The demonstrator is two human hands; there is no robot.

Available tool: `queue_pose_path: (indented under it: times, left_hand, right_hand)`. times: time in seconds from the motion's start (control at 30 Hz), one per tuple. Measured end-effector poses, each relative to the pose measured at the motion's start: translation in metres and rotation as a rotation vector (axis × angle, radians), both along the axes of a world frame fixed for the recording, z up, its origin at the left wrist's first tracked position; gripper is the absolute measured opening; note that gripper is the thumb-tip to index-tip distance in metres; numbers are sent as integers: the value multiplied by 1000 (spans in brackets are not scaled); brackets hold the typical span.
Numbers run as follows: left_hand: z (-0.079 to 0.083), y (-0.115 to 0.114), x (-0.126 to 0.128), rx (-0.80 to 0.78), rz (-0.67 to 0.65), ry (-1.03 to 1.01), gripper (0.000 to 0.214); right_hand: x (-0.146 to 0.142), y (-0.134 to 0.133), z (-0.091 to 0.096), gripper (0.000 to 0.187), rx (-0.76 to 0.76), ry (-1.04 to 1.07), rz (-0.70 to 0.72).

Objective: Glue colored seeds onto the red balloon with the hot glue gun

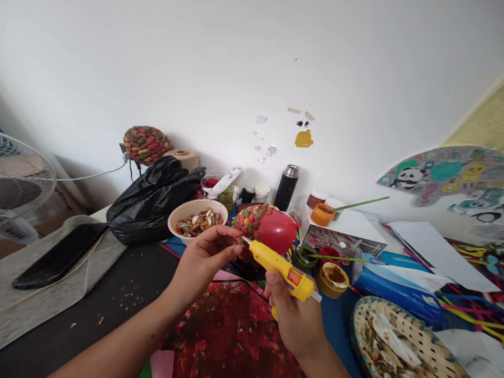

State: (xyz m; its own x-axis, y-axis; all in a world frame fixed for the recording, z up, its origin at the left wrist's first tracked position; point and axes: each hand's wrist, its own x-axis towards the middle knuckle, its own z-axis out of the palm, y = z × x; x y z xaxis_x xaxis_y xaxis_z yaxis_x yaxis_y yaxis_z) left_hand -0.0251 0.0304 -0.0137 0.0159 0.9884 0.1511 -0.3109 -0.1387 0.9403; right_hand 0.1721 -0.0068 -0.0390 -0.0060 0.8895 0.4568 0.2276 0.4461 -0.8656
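Note:
My right hand point(293, 310) is wrapped round a yellow hot glue gun point(277, 265), its nozzle pointing up and left. A clear glue stick point(316, 296) pokes out of its back end. My left hand point(208, 254) is closed in a pinch on a small dark piece, perhaps a painted shell, right at the nozzle tip; the fingers partly hide it. Just behind both hands lies a red balloon point(277, 231), its left part covered with red, green and yellow shell-like pieces point(252, 218). Left of it, a pale bowl point(173, 226) holds many more coloured pieces.
Paint jars point(333, 278) stand right of the balloon, with a woven basket point(433, 336) of scraps nearer. A black plastic bag point(149, 199), a covered ball point(145, 144) and a fan point(23, 173) are at left. A black flask point(286, 188) stands by the wall.

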Motion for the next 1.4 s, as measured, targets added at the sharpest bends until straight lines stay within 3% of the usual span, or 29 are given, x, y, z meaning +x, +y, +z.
queue_pose_path:
  times: [1.4]
  left_hand:
    - [-3, 2, 0, 4, 13, -43, 37]
  right_hand:
    - [-1, 0, 2, 64, 41, -88, -50]
